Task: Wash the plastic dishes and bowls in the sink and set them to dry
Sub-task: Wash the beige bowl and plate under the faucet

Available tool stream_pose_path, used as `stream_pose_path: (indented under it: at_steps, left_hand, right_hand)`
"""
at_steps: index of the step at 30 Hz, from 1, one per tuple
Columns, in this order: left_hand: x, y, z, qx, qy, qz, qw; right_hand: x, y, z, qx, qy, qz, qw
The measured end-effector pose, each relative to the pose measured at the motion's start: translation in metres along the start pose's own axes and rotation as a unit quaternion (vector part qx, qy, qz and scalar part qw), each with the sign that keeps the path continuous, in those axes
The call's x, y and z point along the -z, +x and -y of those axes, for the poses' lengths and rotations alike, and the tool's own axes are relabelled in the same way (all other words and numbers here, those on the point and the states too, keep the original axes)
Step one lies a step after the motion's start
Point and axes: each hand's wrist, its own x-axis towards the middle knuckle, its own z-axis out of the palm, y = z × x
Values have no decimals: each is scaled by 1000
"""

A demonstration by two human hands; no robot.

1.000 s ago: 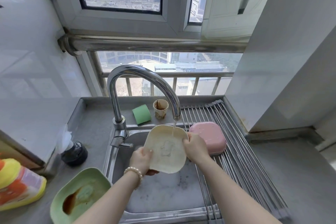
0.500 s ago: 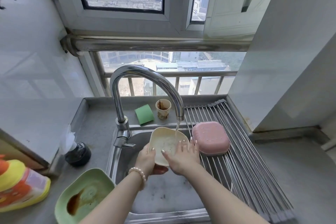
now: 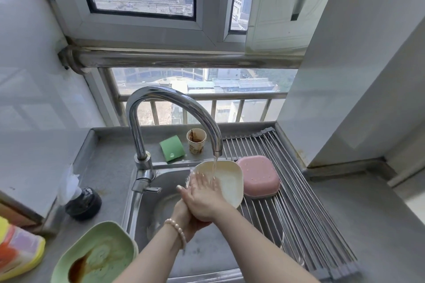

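The cream bowl (image 3: 226, 181) is tilted over the sink (image 3: 161, 209), right under the tap (image 3: 174, 108), and the water runs straight into it. The right hand (image 3: 202, 200) lies flat inside, fingers (image 3: 202, 179) straight, rubbing the wet inner face. The left hand (image 3: 184, 216) is below and mostly hidden by the right; it seems to hold the bowl's lower edge, but I cannot tell how its fingers lie.

That bowl looks like thin, stiff plastic: light, unlikely to break if it drops, but slick while wet. I would say the rim is the safest hold, thumb inside and fingers behind, since the smooth curved wall offers little to hold on to.

A pink bowl (image 3: 258, 176) sits upside down on the drying rack (image 3: 299, 213) just beside it. A green bowl (image 3: 96, 257) with brown residue waits on the surface (image 3: 108, 167) at the left, not yet washed. A stained paper cup (image 3: 196, 141) and a green sponge (image 3: 172, 148) stand behind the tap.
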Motion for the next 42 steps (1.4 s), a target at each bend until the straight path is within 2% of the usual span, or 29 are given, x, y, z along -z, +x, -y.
stream_pose_path:
  at_steps: [3,5,7,8,10,13,16,17,19,22,24,26,28,31,32,34,36,37,38,40,42]
  left_hand:
    - [-10,-1,-3,-28,3,-35,999]
    - [-16,0,-9,-68,-58,-28,996]
    - [-13,7,-17,-110,-12,-51,993]
    - [-8,13,-22,-135,60,-89,985]
    - [3,20,-30,-192,196,-149,950]
    - [12,19,-42,-216,283,-177,918]
    - [13,19,-49,-114,309,-176,928]
    - [13,20,-51,-74,308,-163,935]
    - [8,18,-50,-6,277,-120,953]
    - [-3,18,-47,29,207,-91,974]
    - [-13,22,-47,-4,165,-104,981]
    - [-20,31,-45,-104,169,-118,973]
    - [-29,27,-41,-208,244,-125,939]
    - [-38,16,-34,-365,390,-169,828]
    - [-40,13,-33,-392,424,-176,797]
    - [-41,12,-34,-396,480,-187,760]
    - [-43,8,-39,-371,522,-200,741]
    - [-42,8,-42,-357,526,-208,743]
    - [-42,8,-45,-342,512,-213,758]
    - [-41,13,-46,-310,433,-217,818]
    - [-39,20,-44,-273,343,-236,867]
  right_hand:
    - [2,0,-2,26,39,24,999]
    - [3,-4,-4,54,69,49,995]
    - [2,-10,-9,92,81,72,990]
    - [2,-15,-11,114,86,71,987]
    - [0,-26,-21,145,106,31,983]
    - [-1,-41,-45,157,105,-76,979]
    - [-7,-42,-69,185,93,-181,961]
    - [-9,-38,-76,178,87,-230,953]
    - [-9,-33,-79,152,148,-301,930]
    - [3,-33,-62,79,332,-320,884]
    - [12,-31,-51,33,434,-308,846]
    - [21,-27,-42,-23,492,-301,817]
    - [30,-21,-38,-72,531,-301,789]
    - [42,-14,-30,-153,566,-301,752]
    - [45,-12,-29,-181,574,-304,738]
    - [51,-9,-28,-226,580,-311,718]
    - [53,-6,-30,-253,553,-311,731]
    - [55,-4,-31,-257,526,-315,747]
    - [56,-3,-31,-254,494,-323,766]
    - [59,-1,-27,-216,392,-345,825]
    - [56,3,-17,-151,218,-385,884]
